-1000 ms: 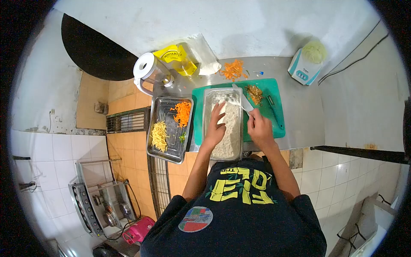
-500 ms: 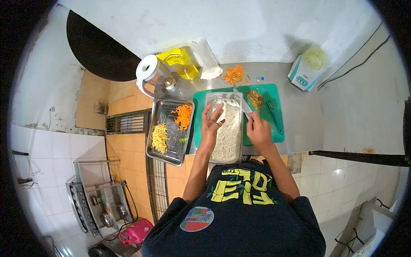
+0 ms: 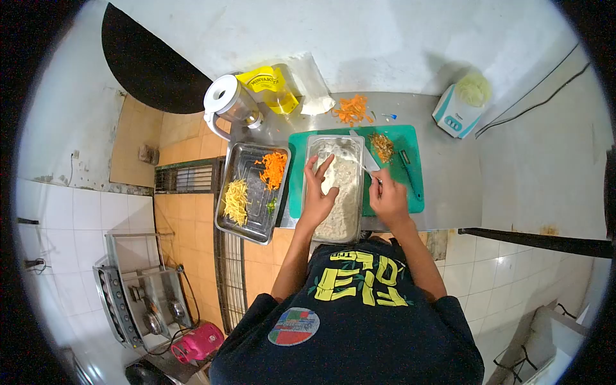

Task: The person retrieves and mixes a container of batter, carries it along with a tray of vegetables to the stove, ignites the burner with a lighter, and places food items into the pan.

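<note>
A deep metal pan (image 3: 308, 151) filled with a pale, floury mixture (image 3: 340, 215) rests on a green cutting board (image 3: 296, 179). My left hand (image 3: 317, 199) is over the pan's left side, fingers apart, holding nothing. On the right, my right hand (image 3: 387, 196) is closed on the handle of a metal utensil (image 3: 364, 168), probably a spoon or fork, whose far end reaches into the mixture. A knife (image 3: 370, 157) lies on the board beside the pan. Brown chopped bits (image 3: 382, 147) and a green peeler (image 3: 412, 178) lie right of it.
Left of the board, a metal tray (image 3: 254, 233) holds orange shreds (image 3: 273, 171) and yellow strips (image 3: 236, 202). Behind stand a blender jug (image 3: 232, 102), a yellow oil pouch (image 3: 277, 93) and a bag of white powder (image 3: 316, 96). Orange peelings (image 3: 351, 110) and a scale (image 3: 456, 114) are farther right.
My left hand has shifted slightly left over the pan and its fingers have spread. The utensil in my right hand has changed angle slightly. The whole view has moved a little.
</note>
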The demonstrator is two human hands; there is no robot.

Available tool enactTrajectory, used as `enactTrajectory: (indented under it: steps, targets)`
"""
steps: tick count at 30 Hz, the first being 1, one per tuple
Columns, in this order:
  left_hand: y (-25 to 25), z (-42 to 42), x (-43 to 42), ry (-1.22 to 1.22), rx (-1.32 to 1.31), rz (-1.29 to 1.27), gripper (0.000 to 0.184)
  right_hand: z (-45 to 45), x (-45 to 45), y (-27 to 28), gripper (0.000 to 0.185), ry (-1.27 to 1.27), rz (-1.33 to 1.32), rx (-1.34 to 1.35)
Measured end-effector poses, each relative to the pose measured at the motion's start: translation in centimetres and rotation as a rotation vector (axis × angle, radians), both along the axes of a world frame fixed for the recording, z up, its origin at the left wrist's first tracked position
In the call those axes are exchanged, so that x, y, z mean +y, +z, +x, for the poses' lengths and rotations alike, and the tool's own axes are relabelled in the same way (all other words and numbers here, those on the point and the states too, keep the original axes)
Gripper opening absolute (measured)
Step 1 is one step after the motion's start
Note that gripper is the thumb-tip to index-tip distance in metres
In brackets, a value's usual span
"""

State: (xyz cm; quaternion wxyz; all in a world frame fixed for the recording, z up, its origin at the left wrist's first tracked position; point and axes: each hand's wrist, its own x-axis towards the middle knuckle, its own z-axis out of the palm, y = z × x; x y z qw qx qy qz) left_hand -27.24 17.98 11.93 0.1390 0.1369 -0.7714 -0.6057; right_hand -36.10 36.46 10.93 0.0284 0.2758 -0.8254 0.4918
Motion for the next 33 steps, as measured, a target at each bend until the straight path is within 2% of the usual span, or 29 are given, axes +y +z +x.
enactTrajectory:
  steps: [5,7,11,16,21,27,30,33]
  targets:
    - [-0.5,-0.1,-0.6,-0.005,0.071,0.138,0.084,-0.5,-0.1,-1.3,0.011,-0.051,0.004,-0.042]
    - [-0.5,-0.2,-0.8,0.043,0.11,0.223,0.087,-0.1,0.0,-0.3,0.01,-0.045,-0.083,-0.122]
    - [-0.8,-0.7,-1.7,0.211,0.122,-0.132,0.096,1.0,0.3,1.4,0.01,0.007,-0.147,-0.24]
    - [-0.1,-0.7,-2.6,0.298,0.134,-0.419,0.101,2.1,0.5,2.5,0.011,0.066,-0.145,-0.165]
    - [0.4,-0.7,-2.2,0.322,0.135,-0.415,0.102,2.6,0.6,2.6,0.012,0.09,-0.042,0.028]
    - [0.7,-0.3,-1.9,0.336,0.128,-0.443,0.101,3.0,0.5,2.1,0.01,0.095,-0.045,0.152]
    - [0.9,-0.2,-1.8,0.343,0.126,-0.429,0.1,2.7,0.4,0.7,0.008,0.053,0.018,0.189]
    - [0.6,0.1,-1.8,0.348,0.134,-0.447,0.1,2.6,0.5,0.7,0.009,0.02,-0.062,0.164]
